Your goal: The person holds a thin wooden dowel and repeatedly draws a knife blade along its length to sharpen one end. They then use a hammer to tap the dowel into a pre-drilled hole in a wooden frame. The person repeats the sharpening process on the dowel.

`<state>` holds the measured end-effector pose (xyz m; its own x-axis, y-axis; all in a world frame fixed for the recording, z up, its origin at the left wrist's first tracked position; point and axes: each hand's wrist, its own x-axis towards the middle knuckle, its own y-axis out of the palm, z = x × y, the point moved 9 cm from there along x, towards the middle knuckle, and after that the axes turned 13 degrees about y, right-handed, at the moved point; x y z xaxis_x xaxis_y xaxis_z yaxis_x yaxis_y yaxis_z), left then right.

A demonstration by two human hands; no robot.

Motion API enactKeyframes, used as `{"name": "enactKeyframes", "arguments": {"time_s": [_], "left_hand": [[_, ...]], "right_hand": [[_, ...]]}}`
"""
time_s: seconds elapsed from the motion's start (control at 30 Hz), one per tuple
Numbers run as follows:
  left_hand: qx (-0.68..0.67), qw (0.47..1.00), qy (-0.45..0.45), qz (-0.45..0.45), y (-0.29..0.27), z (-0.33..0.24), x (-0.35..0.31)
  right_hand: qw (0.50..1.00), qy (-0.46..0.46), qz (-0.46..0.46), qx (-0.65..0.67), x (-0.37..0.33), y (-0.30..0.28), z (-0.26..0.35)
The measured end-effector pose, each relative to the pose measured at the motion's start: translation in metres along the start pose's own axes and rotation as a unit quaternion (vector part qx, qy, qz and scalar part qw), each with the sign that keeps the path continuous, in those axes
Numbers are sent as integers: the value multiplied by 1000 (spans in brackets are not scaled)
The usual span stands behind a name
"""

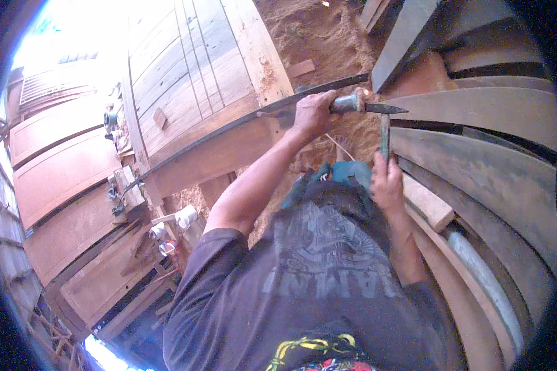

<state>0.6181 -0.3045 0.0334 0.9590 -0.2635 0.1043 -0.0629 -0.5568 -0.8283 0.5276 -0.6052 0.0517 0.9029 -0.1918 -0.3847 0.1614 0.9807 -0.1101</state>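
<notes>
My left hand point(315, 114) is wrapped round a grey-blue cylindrical tool handle point(345, 103) with a ragged, pale brown end. It is above the near corner of a wooden workbench; the rest of that tool is hidden by my hand. In my closed right hand point(387, 182) is a hammer point(385, 135), its greenish handle upright. The dark hammer head, pointed on its right side, is close to the cylinder's ragged end. Whether the two touch, I cannot tell.
Planks with grooves lie on the workbench point(198, 133), beside a small wood offcut point(160, 119). Long boards point(476, 161) lean or lie on the right. Sawdust point(315, 37) covers the ground beyond. Wooden panels point(68, 176) and a white container point(186, 216) are at left.
</notes>
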Motion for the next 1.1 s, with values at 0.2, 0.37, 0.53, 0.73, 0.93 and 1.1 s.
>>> {"name": "enactKeyframes", "arguments": {"time_s": [0.2, 0.37, 0.53, 0.73, 0.93, 1.1], "left_hand": [[0, 1000, -23, 13, 3, 11, -16], [-11, 999, 26, 19, 10, 1, -16], [-52, 992, 107, 32, -16, -28, -70], [-129, 913, -93, -376, -107, -2, -204], [-508, 540, -249, -624, -89, 91, -269], [-519, 570, -247, -587, -96, 106, -257]], "right_hand": [[994, 71, -9, 86, 6, -18, 54], [935, -96, 13, -343, -31, 51, 5], [966, 142, 7, -216, 5, -25, 10], [978, 149, -15, -147, 11, -15, 69], [954, 26, 136, -266, 17, 83, 120], [889, -148, 219, -373, -26, 165, 193]]}}
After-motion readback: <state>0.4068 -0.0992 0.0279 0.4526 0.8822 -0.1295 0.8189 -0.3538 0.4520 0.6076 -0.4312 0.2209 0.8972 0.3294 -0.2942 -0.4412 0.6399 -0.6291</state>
